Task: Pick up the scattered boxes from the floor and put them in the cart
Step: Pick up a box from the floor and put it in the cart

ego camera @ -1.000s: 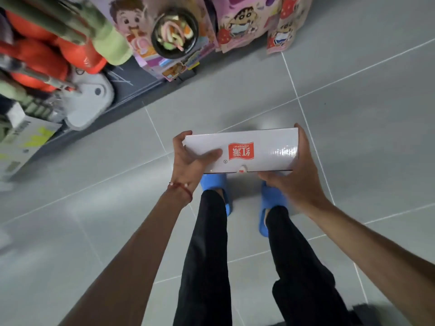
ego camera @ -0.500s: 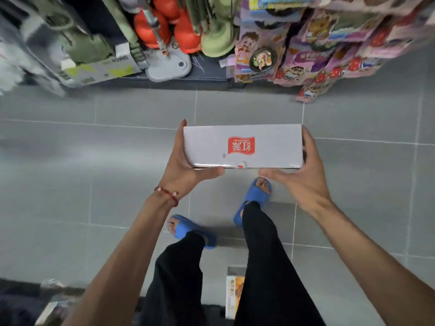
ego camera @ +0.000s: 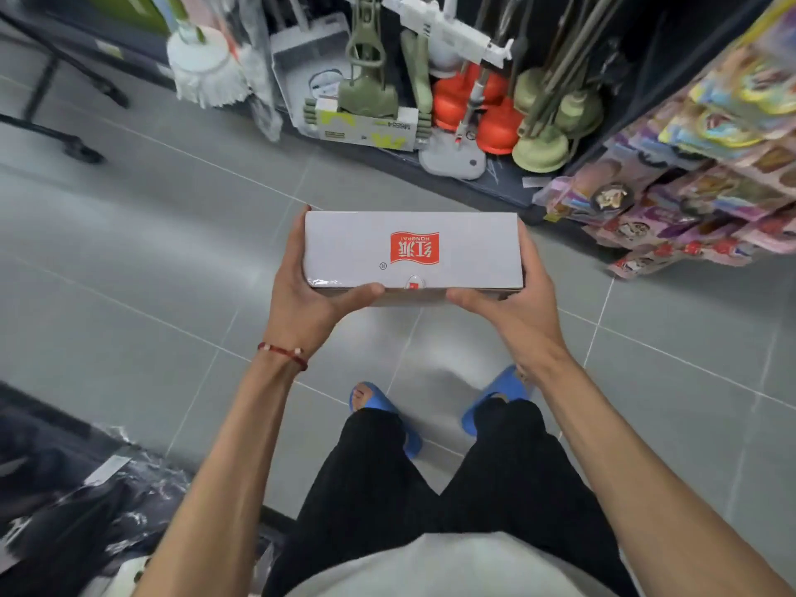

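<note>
The box bears a red logo reading 红派 and HONGPAI, upside down, with ® beside it. A carton reads M6654.

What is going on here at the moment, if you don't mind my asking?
A person stands in a shop aisle holding a white box with a red logo level in front of them, above the grey tiled floor. The left hand grips one end and the right hand the other, thumbs along the near edge. Orange plungers and snack packets fill the shelves ahead. The box is not yet set down anywhere.
</note>
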